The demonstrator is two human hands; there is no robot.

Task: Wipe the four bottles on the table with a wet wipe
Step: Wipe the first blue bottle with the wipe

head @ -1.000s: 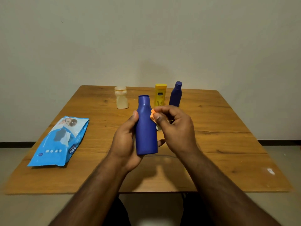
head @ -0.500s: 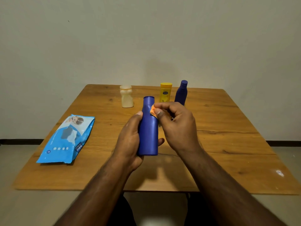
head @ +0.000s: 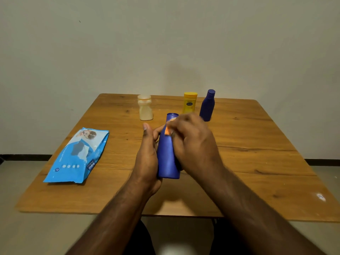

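The blue bottle [head: 168, 153] has stayed raised above the middle of the counter [head: 257, 144] over the last second, and the right hand [head: 193, 142] has slid from the bottle's neck down and across its upper body, now covering much of its right side. That reads as a wiping stroke in progress on this first bottle, so most of the task looks to lie ahead.

The left hand [head: 147, 159] has its grip wrapped around the bottle's lower left side, palm against the body, thumb pointing up and fingers curled behind. The right hand's grip is closed around a small orange-and-white wad, most likely the wet wipe [head: 167, 130], and presses it against the bottle just below the neck; only a corner of it shows past the fingers.

Three bottles wait upright near the far edge of the counter: a cream bottle [head: 145, 109] towards the left, a yellow bottle [head: 190, 102] and, just beside it on the right, a dark blue bottle [head: 207, 105]. The blue wipes packet [head: 78, 157] lies flat near the left edge.
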